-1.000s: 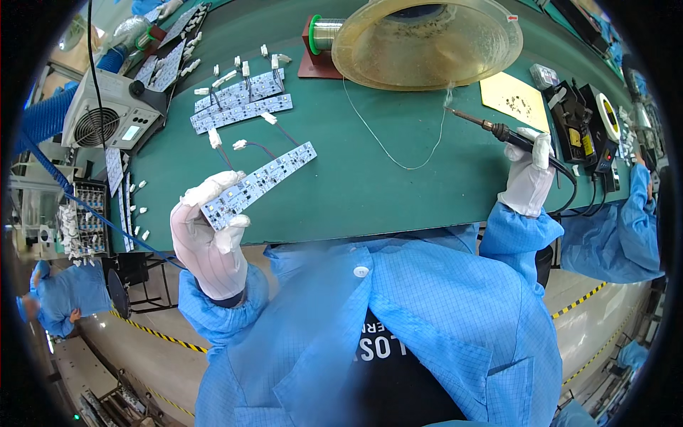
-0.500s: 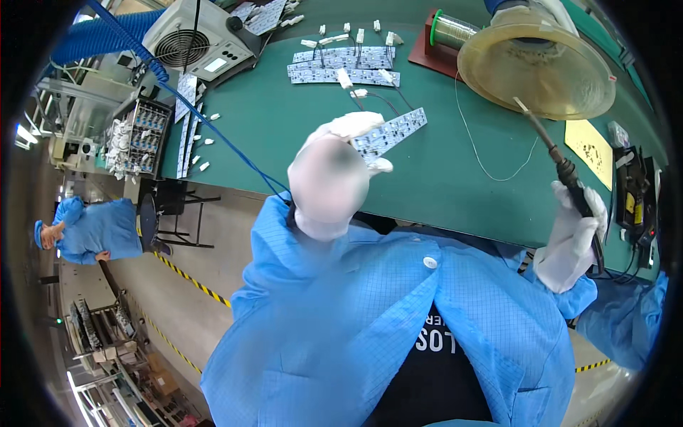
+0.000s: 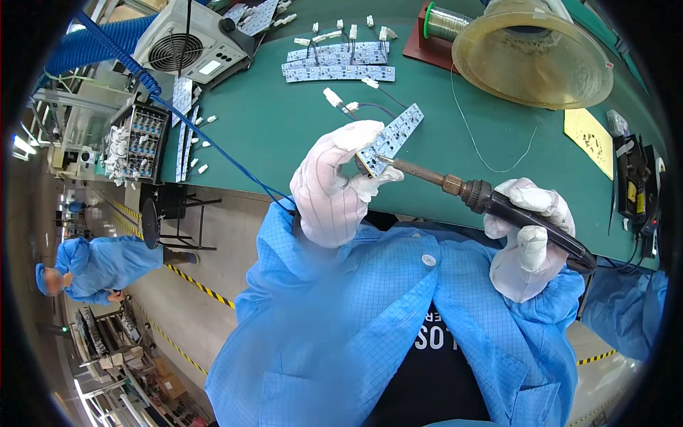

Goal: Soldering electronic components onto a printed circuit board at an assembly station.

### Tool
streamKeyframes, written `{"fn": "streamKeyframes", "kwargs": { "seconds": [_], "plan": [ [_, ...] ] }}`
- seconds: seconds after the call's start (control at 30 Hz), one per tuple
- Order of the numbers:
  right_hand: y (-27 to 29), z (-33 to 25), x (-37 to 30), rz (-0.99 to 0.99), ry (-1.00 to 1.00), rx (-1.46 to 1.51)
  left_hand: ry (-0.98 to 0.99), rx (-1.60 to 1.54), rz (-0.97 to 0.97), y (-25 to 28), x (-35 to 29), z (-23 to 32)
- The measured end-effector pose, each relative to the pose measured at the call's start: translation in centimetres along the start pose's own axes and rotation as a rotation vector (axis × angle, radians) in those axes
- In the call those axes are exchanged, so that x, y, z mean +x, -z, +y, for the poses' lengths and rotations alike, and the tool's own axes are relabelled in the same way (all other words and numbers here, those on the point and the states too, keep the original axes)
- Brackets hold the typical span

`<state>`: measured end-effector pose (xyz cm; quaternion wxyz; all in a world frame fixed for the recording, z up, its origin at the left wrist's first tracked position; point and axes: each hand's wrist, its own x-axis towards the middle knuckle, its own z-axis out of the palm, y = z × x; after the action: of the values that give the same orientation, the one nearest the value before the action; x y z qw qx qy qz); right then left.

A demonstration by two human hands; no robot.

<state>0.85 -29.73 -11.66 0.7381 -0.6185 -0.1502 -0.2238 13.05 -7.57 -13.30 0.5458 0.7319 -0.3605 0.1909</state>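
My gloved left hand pinches one end of a small circuit board above the near edge of the green bench. Wires with white connectors trail from the board onto the mat. In my gloved right hand is a soldering iron, its black handle wrapped by my fingers. The iron's tip meets the board, or sits just over it, close to my left fingertips; actual contact is too fine to tell. A thin strand of solder wire curls across the mat, coming from a spool.
Wired boards lie at the bench's back. A fume hood funnel and a yellow sponge sheet are at right. A blue coiled hose crosses on the left, near a white fan unit. Another person stands far left.
My right hand has brought the soldering iron left and down from beside the funnel to the board. My left hand still holds the board, tilted more steeply. The person at left has moved.
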Motion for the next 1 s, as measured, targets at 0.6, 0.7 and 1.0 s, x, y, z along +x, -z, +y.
{"fn": "streamKeyframes", "kwargs": {
  "seconds": [0.6, 0.7, 1.0],
  "plan": [
    [-0.4, -0.4, 0.6, -0.055, 0.082, -0.145, -0.140, 0.108, 0.076, -0.6, 0.0, 0.0],
    [-0.7, -1.3, 0.6, -0.125, 0.220, -0.457, -0.132, 0.136, 0.044, -0.1, -0.2, 0.2],
    [-1.1, -4.0, 0.8, -0.324, 0.381, -0.760, 0.238, 0.181, -0.116, 0.1, -0.7, 0.9]
  ]
}}
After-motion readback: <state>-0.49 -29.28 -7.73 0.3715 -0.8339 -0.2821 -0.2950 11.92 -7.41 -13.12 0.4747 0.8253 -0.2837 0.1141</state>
